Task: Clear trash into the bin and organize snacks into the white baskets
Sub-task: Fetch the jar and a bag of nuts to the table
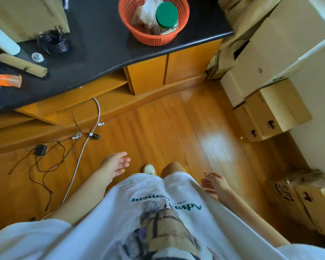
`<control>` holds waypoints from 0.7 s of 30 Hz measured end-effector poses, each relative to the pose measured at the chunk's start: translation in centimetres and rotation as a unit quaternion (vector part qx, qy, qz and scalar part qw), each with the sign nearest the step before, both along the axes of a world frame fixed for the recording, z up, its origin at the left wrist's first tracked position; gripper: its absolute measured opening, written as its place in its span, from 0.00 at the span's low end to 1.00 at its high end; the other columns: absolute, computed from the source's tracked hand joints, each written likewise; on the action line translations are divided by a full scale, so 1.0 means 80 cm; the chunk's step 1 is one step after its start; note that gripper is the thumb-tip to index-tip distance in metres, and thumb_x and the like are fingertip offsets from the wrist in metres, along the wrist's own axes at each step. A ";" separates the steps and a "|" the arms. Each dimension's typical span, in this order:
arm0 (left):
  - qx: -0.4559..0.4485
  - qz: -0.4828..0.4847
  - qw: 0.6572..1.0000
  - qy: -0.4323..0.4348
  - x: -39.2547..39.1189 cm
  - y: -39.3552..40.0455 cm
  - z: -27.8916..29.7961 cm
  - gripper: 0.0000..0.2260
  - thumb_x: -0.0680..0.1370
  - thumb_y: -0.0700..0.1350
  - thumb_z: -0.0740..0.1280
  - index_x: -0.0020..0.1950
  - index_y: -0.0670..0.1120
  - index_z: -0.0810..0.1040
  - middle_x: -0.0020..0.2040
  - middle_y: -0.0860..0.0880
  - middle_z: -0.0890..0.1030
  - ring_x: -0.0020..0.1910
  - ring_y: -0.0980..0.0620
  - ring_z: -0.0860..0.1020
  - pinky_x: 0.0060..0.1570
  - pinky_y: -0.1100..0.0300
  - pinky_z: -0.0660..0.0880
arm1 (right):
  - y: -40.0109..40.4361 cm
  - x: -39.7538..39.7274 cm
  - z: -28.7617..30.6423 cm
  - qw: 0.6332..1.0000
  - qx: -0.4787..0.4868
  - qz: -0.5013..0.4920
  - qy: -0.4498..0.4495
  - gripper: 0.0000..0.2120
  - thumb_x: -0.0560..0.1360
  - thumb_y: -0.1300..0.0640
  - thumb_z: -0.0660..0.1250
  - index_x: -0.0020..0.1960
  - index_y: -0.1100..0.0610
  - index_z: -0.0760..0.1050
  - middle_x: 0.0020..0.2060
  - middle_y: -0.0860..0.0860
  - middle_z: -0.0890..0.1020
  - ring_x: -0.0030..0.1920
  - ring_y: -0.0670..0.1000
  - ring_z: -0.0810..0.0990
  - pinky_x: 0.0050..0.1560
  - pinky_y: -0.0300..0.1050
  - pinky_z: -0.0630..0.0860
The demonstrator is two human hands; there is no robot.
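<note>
I look straight down at a wooden floor. My left hand hangs beside my white shirt with relaxed fingers and holds nothing. My right hand hangs low on the other side, fingers loosely curled, also holding nothing. On the black countertop ahead stands an orange basket with a green-lidded jar and a crumpled plastic bag inside. No white basket or bin is in view.
Cardboard boxes are stacked along the right wall, with more boxes lower right. Loose cables and a small black adapter lie on the floor at left. A cardboard tube, coiled black cable and orange strip sit on the counter's left.
</note>
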State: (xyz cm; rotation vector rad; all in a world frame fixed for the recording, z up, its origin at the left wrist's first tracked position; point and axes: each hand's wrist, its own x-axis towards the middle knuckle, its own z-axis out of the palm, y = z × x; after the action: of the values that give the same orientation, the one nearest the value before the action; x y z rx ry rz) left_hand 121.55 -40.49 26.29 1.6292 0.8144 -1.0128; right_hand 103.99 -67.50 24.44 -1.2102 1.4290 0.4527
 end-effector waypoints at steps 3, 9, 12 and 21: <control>-0.025 -0.045 0.999 -0.008 0.046 -0.044 0.006 0.07 0.80 0.44 0.60 0.55 0.46 0.75 0.41 0.49 0.79 0.39 0.53 0.76 0.39 0.61 0.70 | -0.020 0.030 -0.006 0.999 0.021 -0.030 0.011 0.07 0.76 0.62 0.63 0.40 0.55 0.73 0.33 0.55 0.77 0.32 0.53 0.75 0.35 0.42 0.69; -0.009 -0.045 0.999 0.011 0.126 -0.088 -0.011 0.08 0.80 0.43 0.59 0.57 0.46 0.74 0.40 0.49 0.79 0.37 0.53 0.75 0.36 0.62 0.68 | -0.078 0.122 -0.029 0.999 -0.002 0.012 0.036 0.06 0.77 0.64 0.62 0.52 0.62 0.75 0.35 0.58 0.78 0.26 0.51 0.78 0.32 0.42 0.69; 0.013 -0.024 0.999 0.025 0.167 -0.097 -0.016 0.12 0.81 0.45 0.58 0.62 0.44 0.74 0.44 0.47 0.79 0.39 0.53 0.75 0.37 0.61 0.68 | -0.114 0.189 -0.037 0.988 -0.034 0.129 0.071 0.13 0.78 0.64 0.59 0.59 0.68 0.73 0.54 0.64 0.79 0.51 0.62 0.78 0.39 0.39 0.73; 0.008 0.117 0.993 0.031 0.289 -0.127 -0.007 0.16 0.81 0.44 0.55 0.68 0.42 0.69 0.55 0.42 0.78 0.41 0.53 0.73 0.39 0.62 0.67 | -0.197 0.448 -0.002 0.996 0.041 0.077 -0.008 0.14 0.77 0.68 0.56 0.35 0.55 0.68 0.22 0.50 0.73 0.24 0.47 0.70 0.27 0.37 0.64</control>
State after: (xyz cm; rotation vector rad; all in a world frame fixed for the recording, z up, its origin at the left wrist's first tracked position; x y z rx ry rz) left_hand 144.70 -50.63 25.77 1.4817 1.0310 -0.8963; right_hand 139.84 -83.30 24.25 -1.2597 1.2971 0.6004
